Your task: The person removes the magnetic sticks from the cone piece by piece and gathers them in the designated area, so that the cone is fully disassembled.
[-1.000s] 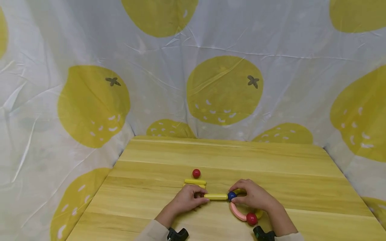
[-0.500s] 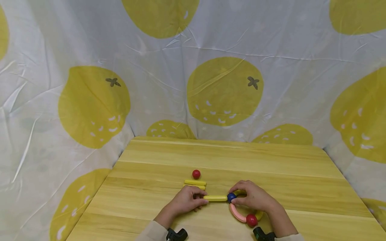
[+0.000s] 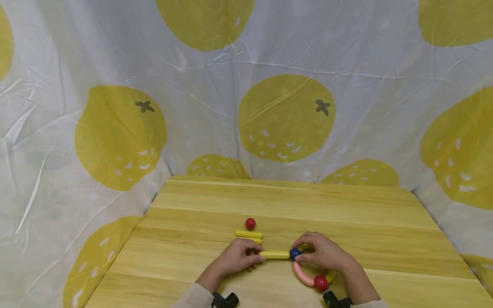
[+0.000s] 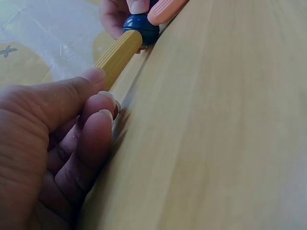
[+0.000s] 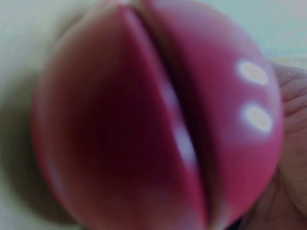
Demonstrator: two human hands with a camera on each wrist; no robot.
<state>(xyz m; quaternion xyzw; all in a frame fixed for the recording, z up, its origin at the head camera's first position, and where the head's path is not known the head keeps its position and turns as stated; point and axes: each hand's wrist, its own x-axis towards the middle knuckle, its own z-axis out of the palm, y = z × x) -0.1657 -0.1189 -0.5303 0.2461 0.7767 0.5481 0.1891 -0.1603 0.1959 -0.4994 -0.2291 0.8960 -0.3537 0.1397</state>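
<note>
My left hand [image 3: 239, 256] pinches the left end of a straight yellow rod [image 3: 275, 255] between thumb and fingers. The rod's other end meets a blue ball [image 3: 295, 254], which my right hand [image 3: 322, 251] grips between thumb and forefinger. From the blue ball a curved pink rod [image 3: 302, 274] bends down to a red ball [image 3: 321, 283]. Curved yellow pieces [image 3: 330, 276] lie partly behind the right hand, forming a ring with the pink one. In the right wrist view the red ball [image 5: 158, 120], with a groove round it, hides most of the hand.
Two straight yellow rods [image 3: 249, 235] lie side by side just beyond the left hand, the nearer one partly covered by it. A loose red ball [image 3: 250, 223] sits behind them. The wooden table [image 3: 185, 214] ends at a lemon-patterned cloth [image 3: 200, 107].
Both hands keep their holds on the rod and the blue ball. Everything in the head view sits slightly lower, the cloth included; otherwise little differs.
</note>
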